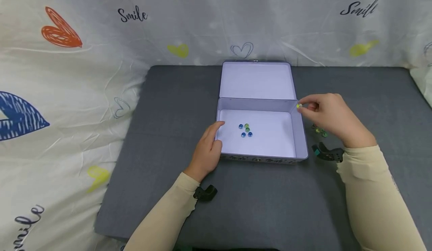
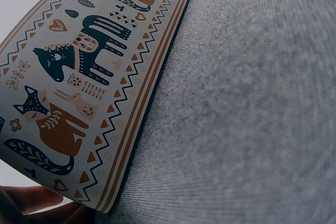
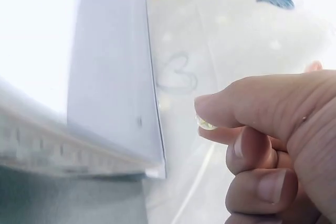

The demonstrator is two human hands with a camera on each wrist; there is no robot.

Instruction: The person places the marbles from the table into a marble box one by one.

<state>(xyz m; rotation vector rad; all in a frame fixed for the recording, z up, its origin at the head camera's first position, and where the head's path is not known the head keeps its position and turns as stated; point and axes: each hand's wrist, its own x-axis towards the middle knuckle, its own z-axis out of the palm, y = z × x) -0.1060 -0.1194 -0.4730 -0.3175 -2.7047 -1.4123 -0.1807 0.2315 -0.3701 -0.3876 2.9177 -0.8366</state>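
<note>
1. Right hand: thumb and forefinger narrowed to a pinch on one clear, yellow-tinted marble; remaining fingers curled behind. Position: at the right rim of the open box, near its back right corner. Cannot tell whether the marble is already past the rim.

2. Left hand: thumb and forefinger spread, touching the box's left wall towards its front left corner. Other fingers partly hidden.

3. Box: on the worktop, nearer the back edge than the front. Lid tipped back, top reaching about the worktop's back edge.

4. Five marbles inside, three blue and two green, loosely grouped left of centre on the box floor. Loose marbles on the worktop, just off the box's right wall, below the right wrist; count unclear.

5. Step in hand, as I judge it: carrying the pinched marble over the right wall.

6. Doing it well: pinch firm but not hard, since smooth glass may squirt out. Lift fingertips clear of the rim. Go low before releasing, to limit bounce and roll. Choose bare floor, away from the group. Left hand light but steady, so the box stays put. Wrist high over the loose marbles, lest it scatter them.
</note>
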